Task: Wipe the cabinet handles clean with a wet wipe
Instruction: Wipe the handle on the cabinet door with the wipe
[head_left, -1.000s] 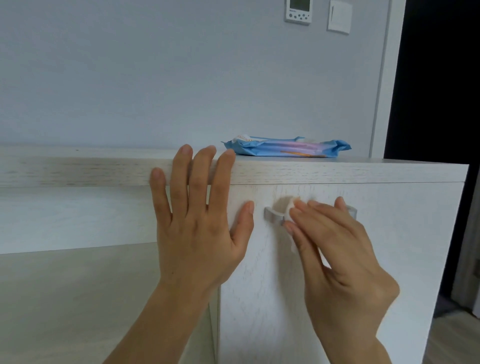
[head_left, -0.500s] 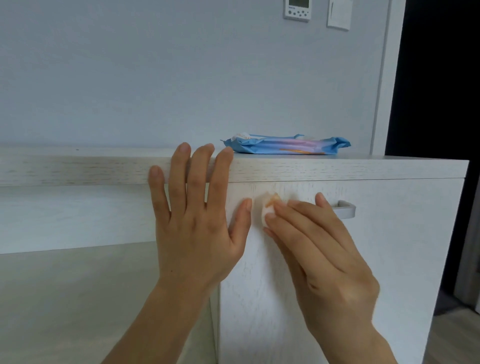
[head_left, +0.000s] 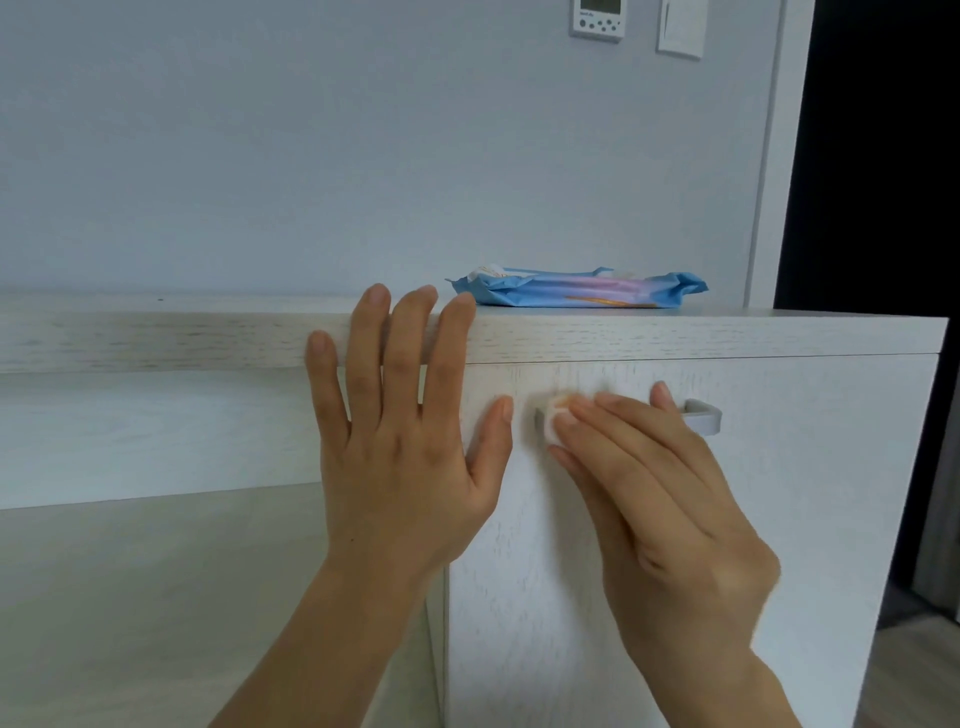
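Now the wet wipe, prob. a soft, limp wad best pressed not pinched, sits at the left end of the handle under straight fingers of the right hand; the left hand lies flat, released, against the cabinet front.

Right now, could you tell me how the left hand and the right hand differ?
The left hand lies flat and spread against the cabinet edge, holding nothing; the right hand presses a wipe onto the handle. The left points straight up; the right slants up-left. Both have straight fingers.
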